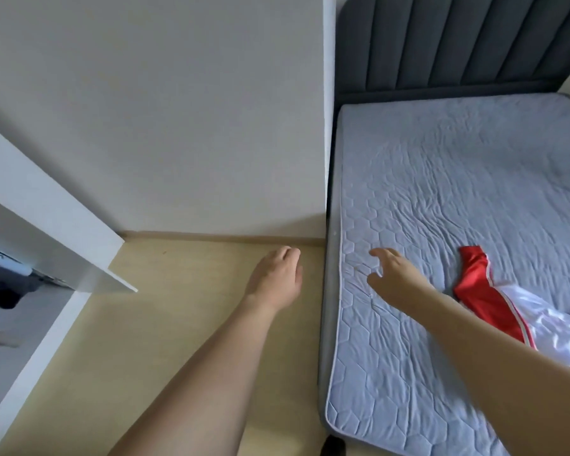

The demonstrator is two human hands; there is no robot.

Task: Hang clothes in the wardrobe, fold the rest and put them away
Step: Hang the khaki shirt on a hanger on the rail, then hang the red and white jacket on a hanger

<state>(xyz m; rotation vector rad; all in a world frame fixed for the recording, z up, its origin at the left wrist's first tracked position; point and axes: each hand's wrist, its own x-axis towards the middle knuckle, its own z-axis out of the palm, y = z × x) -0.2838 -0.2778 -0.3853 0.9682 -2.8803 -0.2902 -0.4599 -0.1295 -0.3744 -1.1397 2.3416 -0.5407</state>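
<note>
**Both hands empty, red-and-white garment on bed at right**

Left hand: centre of frame, above the yellowish floor, fingers loosely curled downward, holding nothing. Forearm enters from the bottom centre.

Right hand: just right of centre, over the left part of the bed, fingers spread and slightly bent, thumb apart, holding nothing. Cannot tell whether it touches the cover or hovers above it.

Red-and-white garment: shiny fabric, lying on the grey quilted bed cover at right of frame, just right of the right forearm, which hides part of it. One red end points toward the headboard; the white part runs toward the right edge.

Wardrobe: left edge of frame, white door standing open, dark clothing visible inside at the far left.

White wall: upper left, ends beside the bed.
</note>
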